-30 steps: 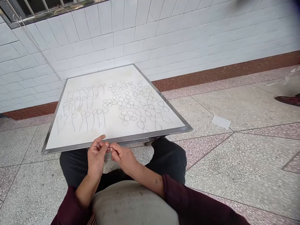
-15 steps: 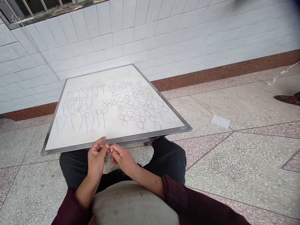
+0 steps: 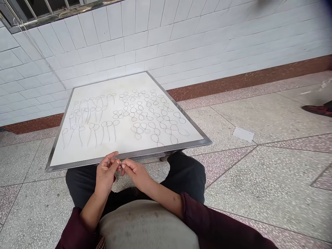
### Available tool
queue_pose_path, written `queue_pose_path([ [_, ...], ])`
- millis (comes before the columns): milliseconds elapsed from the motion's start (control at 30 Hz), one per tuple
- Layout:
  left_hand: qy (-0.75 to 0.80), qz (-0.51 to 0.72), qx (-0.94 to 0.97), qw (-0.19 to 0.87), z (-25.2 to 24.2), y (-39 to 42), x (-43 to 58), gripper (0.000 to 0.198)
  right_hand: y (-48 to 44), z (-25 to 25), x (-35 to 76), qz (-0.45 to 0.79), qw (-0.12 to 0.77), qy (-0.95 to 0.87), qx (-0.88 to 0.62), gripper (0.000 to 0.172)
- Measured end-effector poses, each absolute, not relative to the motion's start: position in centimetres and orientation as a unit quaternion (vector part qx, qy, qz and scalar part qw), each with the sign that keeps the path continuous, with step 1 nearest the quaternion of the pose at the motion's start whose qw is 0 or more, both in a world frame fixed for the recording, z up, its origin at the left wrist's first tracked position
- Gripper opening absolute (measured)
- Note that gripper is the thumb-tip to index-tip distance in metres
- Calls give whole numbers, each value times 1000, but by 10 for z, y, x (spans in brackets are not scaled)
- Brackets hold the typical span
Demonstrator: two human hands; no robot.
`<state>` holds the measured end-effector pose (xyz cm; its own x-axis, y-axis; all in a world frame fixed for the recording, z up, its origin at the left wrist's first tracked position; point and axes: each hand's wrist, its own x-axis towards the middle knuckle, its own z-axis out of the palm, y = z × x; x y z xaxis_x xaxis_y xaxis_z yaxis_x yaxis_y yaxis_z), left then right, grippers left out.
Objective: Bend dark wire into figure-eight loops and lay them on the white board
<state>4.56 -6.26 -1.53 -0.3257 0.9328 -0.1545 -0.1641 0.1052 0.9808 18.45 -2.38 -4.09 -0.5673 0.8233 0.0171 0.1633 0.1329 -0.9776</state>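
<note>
A thin looped wire point(image 3: 113, 158) is pinched between both hands, just off the near edge of a white board with a metal frame point(image 3: 129, 153). My left hand point(image 3: 105, 173) is closed on the loop, thumb against fingers. My right hand point(image 3: 135, 173) has its thumb and finger closed on the wire close beside the left fingertips; the wire's free end is hard to make out. On the board's left lie rows of single-loop wires with straight tails point(image 3: 94, 126). Several wires bent into figure-eight loops point(image 3: 155, 129) cover its right half.
Beyond the board stands a white tiled wall point(image 3: 109, 45) with a barred window point(image 3: 44, 10) at upper left. A white card point(image 3: 243, 134) lies on the speckled floor at right. At the far right edge shows a person's dark red shoe point(image 3: 317, 110).
Both hands have shifted very slightly, and still pinch the wire at the same place. The right fingers look more curled in. The wires on the board lie as before.
</note>
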Motion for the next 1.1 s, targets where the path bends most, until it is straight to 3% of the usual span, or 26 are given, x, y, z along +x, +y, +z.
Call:
queue_pose_path([
  [167, 558, 565, 341, 503, -14, -60, 35, 40, -23, -38, 187, 698, 265, -593, -302, 24],
  [300, 545, 563, 344, 516, -10, -61, 36, 40, -25, -34, 186, 746, 266, -530, -304, 31],
  [667, 561, 592, 303, 492, -11, -62, 41, 53, -26, -39, 186, 713, 285, -568, -296, 35],
  [1100, 564, 586, 308, 494, -11, -61, 39, 48, -27, -38, 186, 751, 268, -520, -306, 37],
])
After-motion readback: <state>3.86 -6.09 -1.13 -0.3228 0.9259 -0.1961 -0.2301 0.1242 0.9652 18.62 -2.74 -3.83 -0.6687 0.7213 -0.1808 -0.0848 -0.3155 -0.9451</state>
